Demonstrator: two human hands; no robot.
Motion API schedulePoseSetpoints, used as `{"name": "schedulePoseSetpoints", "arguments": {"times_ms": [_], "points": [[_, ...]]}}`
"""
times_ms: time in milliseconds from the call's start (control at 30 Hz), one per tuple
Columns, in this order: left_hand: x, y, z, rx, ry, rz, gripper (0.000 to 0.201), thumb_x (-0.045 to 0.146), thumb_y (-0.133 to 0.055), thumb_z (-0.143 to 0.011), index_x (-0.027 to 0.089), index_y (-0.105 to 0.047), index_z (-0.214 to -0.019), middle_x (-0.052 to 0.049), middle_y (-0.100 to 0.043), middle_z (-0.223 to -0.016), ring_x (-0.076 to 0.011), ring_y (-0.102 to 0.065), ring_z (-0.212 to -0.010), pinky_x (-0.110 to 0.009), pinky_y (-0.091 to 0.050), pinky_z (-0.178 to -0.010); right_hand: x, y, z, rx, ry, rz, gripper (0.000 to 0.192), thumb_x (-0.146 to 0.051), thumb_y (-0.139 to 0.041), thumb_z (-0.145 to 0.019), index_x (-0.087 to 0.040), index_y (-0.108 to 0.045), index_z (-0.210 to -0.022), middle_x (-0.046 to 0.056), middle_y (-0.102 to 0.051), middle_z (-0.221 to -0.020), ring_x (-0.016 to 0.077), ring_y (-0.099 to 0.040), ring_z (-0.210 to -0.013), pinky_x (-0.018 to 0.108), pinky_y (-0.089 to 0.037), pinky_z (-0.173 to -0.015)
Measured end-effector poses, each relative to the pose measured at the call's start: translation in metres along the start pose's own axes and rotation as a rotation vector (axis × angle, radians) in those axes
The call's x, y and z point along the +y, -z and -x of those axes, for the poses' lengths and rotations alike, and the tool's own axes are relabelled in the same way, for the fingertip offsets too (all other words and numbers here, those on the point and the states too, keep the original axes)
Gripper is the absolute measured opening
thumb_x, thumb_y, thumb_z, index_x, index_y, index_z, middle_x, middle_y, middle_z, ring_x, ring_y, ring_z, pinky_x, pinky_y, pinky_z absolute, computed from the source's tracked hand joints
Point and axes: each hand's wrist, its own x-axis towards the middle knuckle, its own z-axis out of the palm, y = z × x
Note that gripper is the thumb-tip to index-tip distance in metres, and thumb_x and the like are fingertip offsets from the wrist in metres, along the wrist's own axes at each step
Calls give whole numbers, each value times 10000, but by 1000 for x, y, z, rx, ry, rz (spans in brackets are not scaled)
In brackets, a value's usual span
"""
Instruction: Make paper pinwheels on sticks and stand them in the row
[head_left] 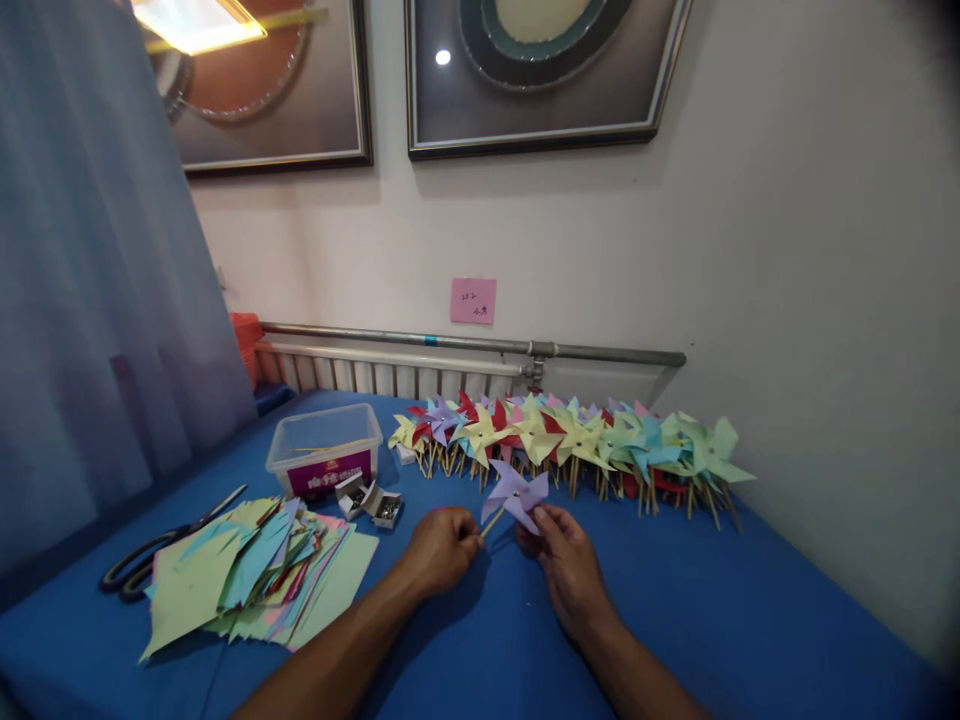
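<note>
scissors: far left on the blue table, shut, handles toward the near edge; parked just beside the paper, within grab range.
paper stack: left, near; loose fan of cut sheets in green, blue, pink, yellow. Lying flat, overlapping, so single sheets peel off easily.
plastic tub: behind the stack, no lid, a few sticks inside by the look of it; red label on the near wall.
small boxes: just right of the tub, open, something metallic inside, likely pins; too small to confirm.
left hand: centre, near. Fingers curled tight, thumb and forefinger pinching the low end of the stick. Grip low, probably to keep clear of the blades.
purple pinwheel: centre, held just above the table between both hands, on top of the stick, stick slanting down-left into the left hand.
right hand: just right of the left. Fingers part-closed, fingertips at the pinwheel's lower edge from behind; exact contact hidden, looks like steadying the head.
finished pinwheels: far side, long row running right along the wall, heads overlapping, sticks pointing to the near side. Laid out of the working zone, well apart from the raw paper.
radiator and pipe: behind the row, along the wall; pink note stuck above.
</note>
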Motion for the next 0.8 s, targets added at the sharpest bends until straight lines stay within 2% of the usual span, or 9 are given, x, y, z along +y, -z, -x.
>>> {"name": "schedulePoseSetpoints", "arguments": {"times_ms": [167, 533, 800], "points": [[2, 1, 0, 61, 34, -2, 139, 237, -599, -824, 170, -688, -741, 20, -598, -633, -128, -513, -631, -246, -284, -582, 7, 4, -2, -3, 67, 158, 461, -568, -852, -609, -204, -697, -846, -6, -690, -687, 183, -662, -640, 285, -495, -596], [-1, -3, -2, 65, 25, 36, 118, 228, -585, -821, 170, -656, -746, 20, -599, -645, -133, -506, -641, -244, -303, -599, 7, -1, 7, -198, 117, 294, 461, -607, -806, -683, -209, -758, -912, 40, -743, -783, 214, -666, -702, 331, -509, -677], [-2, -4, -4, 80, 33, 108, 84, 156, -563, -802, 158, -640, -770, 27, -583, -656, -123, -506, -641, -235, -320, -599, 7, 3, 4, -178, 114, 281, 477, -601, -785, -714, -193, -741, -956, 68, -757, -866, 200, -656, -703, 323, -508, -666]]}}
